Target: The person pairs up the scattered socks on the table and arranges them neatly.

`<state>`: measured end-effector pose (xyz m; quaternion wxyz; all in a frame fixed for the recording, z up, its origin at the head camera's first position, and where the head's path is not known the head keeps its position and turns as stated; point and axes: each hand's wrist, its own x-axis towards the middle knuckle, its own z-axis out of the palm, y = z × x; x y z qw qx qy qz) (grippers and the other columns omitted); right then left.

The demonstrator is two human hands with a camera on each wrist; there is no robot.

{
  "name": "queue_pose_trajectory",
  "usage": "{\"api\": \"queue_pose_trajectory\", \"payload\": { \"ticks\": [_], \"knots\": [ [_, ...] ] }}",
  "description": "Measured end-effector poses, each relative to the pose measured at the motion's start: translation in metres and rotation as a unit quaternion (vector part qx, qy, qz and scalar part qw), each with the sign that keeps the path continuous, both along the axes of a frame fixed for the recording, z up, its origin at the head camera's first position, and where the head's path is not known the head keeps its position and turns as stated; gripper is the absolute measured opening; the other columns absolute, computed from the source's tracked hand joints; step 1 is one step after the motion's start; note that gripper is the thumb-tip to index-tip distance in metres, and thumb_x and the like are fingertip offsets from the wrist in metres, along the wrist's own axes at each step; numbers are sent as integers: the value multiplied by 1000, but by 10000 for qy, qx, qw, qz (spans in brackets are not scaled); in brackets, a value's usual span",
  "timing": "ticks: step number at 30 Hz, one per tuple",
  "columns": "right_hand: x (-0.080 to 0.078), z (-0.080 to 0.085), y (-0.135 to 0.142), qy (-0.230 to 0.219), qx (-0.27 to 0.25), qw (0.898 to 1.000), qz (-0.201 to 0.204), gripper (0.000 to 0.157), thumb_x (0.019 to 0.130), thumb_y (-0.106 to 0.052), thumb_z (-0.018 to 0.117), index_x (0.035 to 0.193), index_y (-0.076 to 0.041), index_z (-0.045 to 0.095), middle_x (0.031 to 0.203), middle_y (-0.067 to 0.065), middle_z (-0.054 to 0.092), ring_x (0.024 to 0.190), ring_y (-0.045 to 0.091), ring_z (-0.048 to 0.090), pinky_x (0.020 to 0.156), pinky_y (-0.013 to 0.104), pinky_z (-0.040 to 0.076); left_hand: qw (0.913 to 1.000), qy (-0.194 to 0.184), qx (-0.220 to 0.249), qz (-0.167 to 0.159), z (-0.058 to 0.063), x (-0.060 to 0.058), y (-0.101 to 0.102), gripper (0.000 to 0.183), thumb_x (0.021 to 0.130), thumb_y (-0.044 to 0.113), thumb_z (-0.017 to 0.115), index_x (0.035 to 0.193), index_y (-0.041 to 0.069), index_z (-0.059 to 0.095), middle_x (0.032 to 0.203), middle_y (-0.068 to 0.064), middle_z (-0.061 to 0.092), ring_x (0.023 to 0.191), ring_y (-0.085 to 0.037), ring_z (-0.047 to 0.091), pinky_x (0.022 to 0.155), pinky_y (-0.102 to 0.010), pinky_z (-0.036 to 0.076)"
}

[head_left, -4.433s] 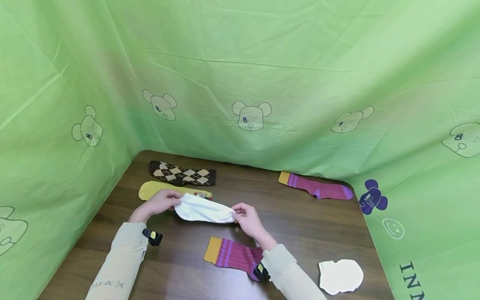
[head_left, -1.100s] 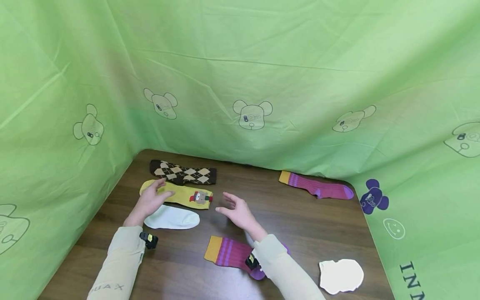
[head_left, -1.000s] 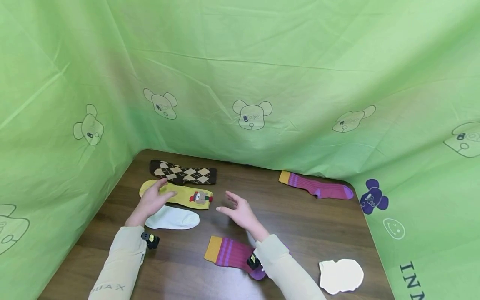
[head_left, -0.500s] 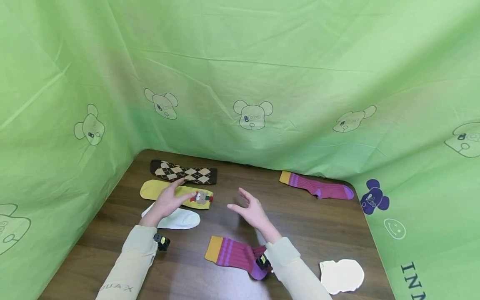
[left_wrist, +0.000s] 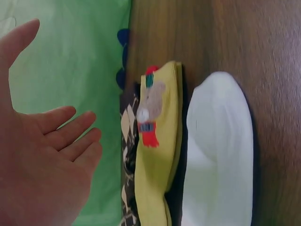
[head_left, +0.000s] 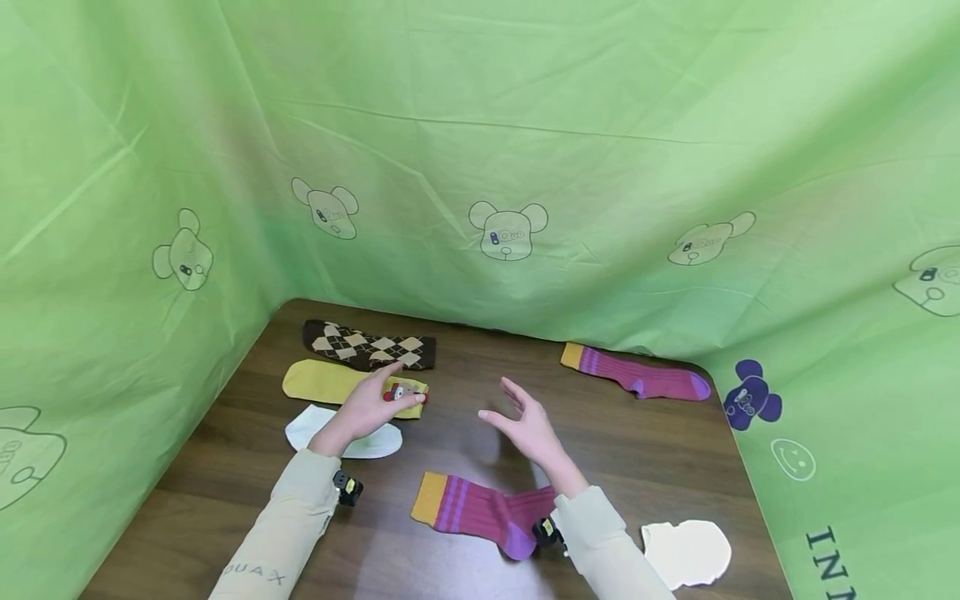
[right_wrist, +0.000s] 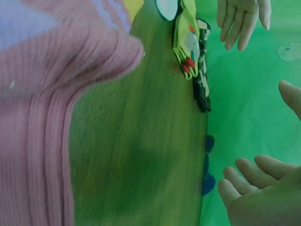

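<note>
My left hand (head_left: 367, 407) hovers with fingers spread above the yellow sock (head_left: 318, 381) with a bear on its cuff. It also overlaps the white sock (head_left: 378, 442) lying in front of that one. Both socks lie flat; the left wrist view shows the white sock (left_wrist: 218, 155) beside the yellow one (left_wrist: 157, 174), with the palm away from them. My right hand (head_left: 531, 429), thumb and fingers apart and holding nothing, is over bare wood, just behind the magenta sock (head_left: 480, 507) with an orange cuff. The right forearm and wrist camera cover part of that sock.
Behind the yellow sock lies a brown argyle sock (head_left: 367, 344). A second magenta sock (head_left: 637, 377) is at the back right, and a short white sock (head_left: 686, 553) at the front right. Green cloth (head_left: 510, 150) rises along the table's back and sides.
Earlier both hands held the white sock stretched between them; it now lies in front of the yellow sock, released. Over the last second both hands have drifted right, fingers apart.
</note>
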<state>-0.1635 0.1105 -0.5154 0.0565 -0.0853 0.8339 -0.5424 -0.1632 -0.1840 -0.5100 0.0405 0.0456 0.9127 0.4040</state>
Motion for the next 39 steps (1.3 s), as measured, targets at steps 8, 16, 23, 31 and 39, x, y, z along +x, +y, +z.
{"api": "queue_pose_trajectory", "payload": {
  "ticks": [8,16,23,31,39],
  "knots": [
    [3,1,23,10,-46,9999,-167,81,76,-40,76,142,-10,39,141,7,43,129,23,37,105,38,28,9999,-86,-29,-84,1,1,18,88,77,64,63,146,17,32,145,-10,35,128,-33,35,100,-53,31],
    [7,7,47,138,25,9997,-198,81,78,-36,76,142,-6,37,141,13,41,129,29,36,105,42,27,9994,-8,12,-351,-1,1,35,93,73,70,61,146,22,31,143,-7,38,98,-26,59,94,-45,40],
    [8,7,73,131,111,9994,-305,81,79,-35,75,142,-3,36,142,15,39,130,30,34,105,43,27,9983,93,-178,-538,0,-2,49,93,71,75,57,146,25,32,145,0,36,128,-24,38,100,-45,33],
    [10,8,101,117,114,9991,-389,81,81,-31,74,143,0,32,144,20,35,132,34,31,106,47,23,9952,179,-403,-869,1,-1,69,88,76,68,60,146,22,32,145,-2,36,130,-23,34,102,-45,30],
    [13,12,126,-41,429,9977,-523,81,83,-36,71,144,-2,31,144,19,35,130,35,33,105,45,27,9915,315,-396,-1198,-1,0,89,88,76,67,59,145,19,33,145,-4,37,131,-23,33,104,-43,28]
  ]
}}
